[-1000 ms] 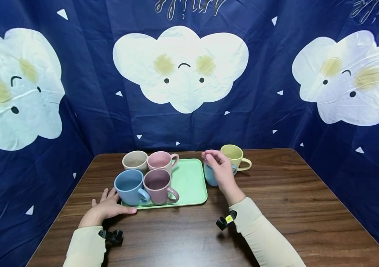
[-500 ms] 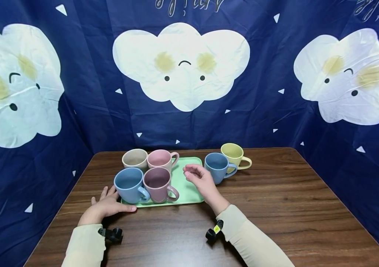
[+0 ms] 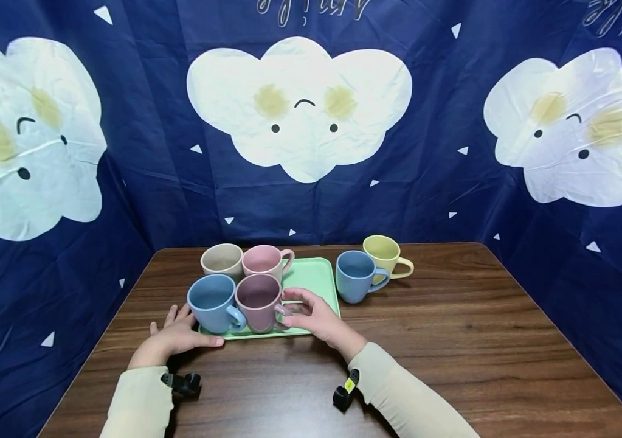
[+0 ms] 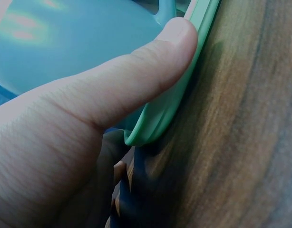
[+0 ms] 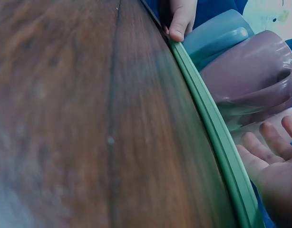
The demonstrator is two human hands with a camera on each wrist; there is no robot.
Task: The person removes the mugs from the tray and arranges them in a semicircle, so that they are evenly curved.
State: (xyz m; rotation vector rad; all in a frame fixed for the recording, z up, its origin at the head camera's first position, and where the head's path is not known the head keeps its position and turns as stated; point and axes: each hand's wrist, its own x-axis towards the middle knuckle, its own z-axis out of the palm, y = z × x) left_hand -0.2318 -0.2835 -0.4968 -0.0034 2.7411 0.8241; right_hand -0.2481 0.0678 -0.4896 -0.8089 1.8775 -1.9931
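In the head view my left hand (image 3: 174, 337) rests at the near left corner of a green tray (image 3: 311, 280), fingers spread. Its straight thumb lies along the tray's rim, beside a blue mug (image 3: 212, 302), as the left wrist view shows. My right hand (image 3: 316, 316) is over the tray's right part, with its fingers at the handle of a mauve mug (image 3: 258, 304). The right wrist view shows those fingers spread and apart, holding nothing. Behind these two mugs stand a beige mug (image 3: 222, 260) and a pink mug (image 3: 261, 263), also upright on the tray.
Just right of the tray, a second blue mug (image 3: 353, 278) stands on the wooden table (image 3: 453, 328). A yellow mug (image 3: 382, 249) is close behind it, its handle pointing right. A dark blue cloth (image 3: 311, 207) with clouds hangs behind and on both sides.
My right hand has left the blue mug beside the tray and moved left and nearer to me, to the mauve mug's handle. My left hand keeps its place.
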